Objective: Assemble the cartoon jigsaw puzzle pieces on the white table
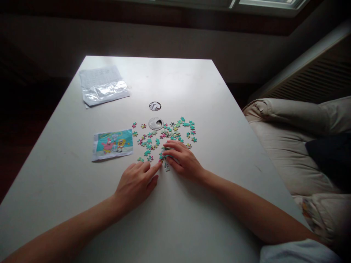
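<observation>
Small jigsaw pieces (149, 140), mostly teal with pink, yellow and pale bits, lie loose in a patch on the white table (208, 219). My left hand (137, 182) rests at the near edge of the patch, its index finger stretched out to a pinkish piece and its other fingers bent. Over the near right side of the patch, my right hand (182, 159) lies with fingers apart, touching pieces and partly covering them. A pale puzzle piece (166, 167) sits just below its fingertips. Left of the patch is a picture sheet (113, 145) with cartoon figures.
Papers with a clear plastic bag (104, 86) lie at the table's far left. Two round fittings are set in the tabletop, a hole (155, 106) and a disc (155, 123) beside the pieces. A light padded sofa (274, 146) stands along the right side.
</observation>
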`<state>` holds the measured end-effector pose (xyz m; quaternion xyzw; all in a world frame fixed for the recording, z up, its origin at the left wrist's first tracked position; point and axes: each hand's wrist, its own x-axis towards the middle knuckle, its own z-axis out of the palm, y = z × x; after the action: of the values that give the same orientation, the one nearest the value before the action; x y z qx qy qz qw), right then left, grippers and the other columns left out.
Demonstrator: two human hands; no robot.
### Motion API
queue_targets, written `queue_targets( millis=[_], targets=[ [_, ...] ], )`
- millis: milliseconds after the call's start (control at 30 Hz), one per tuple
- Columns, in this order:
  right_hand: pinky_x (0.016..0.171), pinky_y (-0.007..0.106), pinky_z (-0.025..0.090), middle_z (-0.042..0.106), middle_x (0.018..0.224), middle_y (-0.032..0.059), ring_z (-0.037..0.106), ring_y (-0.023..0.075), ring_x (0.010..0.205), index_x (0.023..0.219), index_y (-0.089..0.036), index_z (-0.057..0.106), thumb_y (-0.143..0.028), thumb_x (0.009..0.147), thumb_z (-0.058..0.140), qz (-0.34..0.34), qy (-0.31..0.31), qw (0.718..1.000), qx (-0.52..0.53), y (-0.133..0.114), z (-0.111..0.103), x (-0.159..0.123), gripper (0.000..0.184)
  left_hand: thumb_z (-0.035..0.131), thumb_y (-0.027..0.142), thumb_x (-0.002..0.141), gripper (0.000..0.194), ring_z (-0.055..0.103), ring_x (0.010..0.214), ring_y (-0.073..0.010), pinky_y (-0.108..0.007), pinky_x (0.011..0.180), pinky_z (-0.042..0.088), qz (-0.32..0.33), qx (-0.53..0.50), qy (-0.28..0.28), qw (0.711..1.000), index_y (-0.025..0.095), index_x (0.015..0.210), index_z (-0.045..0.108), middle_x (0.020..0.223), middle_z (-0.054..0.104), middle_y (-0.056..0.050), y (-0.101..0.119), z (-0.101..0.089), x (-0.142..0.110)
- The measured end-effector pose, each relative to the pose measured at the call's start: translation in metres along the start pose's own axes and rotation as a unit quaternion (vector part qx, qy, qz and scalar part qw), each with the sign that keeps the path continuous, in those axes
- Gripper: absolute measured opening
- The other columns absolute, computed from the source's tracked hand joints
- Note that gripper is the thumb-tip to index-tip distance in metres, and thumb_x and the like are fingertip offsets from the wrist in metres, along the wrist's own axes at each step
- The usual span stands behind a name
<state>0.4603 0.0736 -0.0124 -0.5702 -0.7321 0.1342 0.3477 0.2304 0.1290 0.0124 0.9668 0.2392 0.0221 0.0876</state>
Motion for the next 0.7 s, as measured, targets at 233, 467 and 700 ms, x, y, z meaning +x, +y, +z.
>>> queue_targets(
  millis=[233,467,700],
  targets=[
    [0.116,0.051,0.041,0.065,0.129,0.0085,0.052,0.0261,0.132,0.11,-0.024,0.07,-0.021,0.095,0.059,-0.032,-0.011,0.999,-0.029,0.0014,0.0006,-0.0022,0.019,0.051,0.03,0.099,0.041,0.057,0.082,-0.0211,-0.036,0.076,0.043,-0.006,-0.003,-0.001,1.0,0.027,0.14,0.054,0.092,0.062,-0.003,-0.0001,-0.0004,0.0002],
    [0.116,0.05,0.041,0.065,0.131,0.0084,0.052,0.026,0.132,0.111,-0.024,0.07,-0.022,0.094,0.061,-0.05,-0.016,0.997,-0.049,0.0024,0.0015,-0.0039,0.019,0.05,0.03,0.1,0.039,0.056,0.083,-0.0202,-0.036,0.076,0.042,-0.001,-0.004,-0.002,1.0,0.027,0.139,0.055,0.092,0.062,-0.004,-0.0006,0.0004,0.0],
    [0.116,0.053,0.04,0.062,0.135,0.0102,0.05,0.0271,0.135,0.115,-0.023,0.067,-0.021,0.095,0.057,-0.044,-0.042,0.996,-0.066,-0.0044,0.0021,-0.0028,0.022,0.05,0.029,0.099,0.039,0.056,0.082,-0.0203,-0.036,0.075,0.043,0.002,-0.003,-0.001,1.0,0.027,0.138,0.054,0.092,0.062,-0.004,0.0003,-0.0005,0.0008]
  ],
)
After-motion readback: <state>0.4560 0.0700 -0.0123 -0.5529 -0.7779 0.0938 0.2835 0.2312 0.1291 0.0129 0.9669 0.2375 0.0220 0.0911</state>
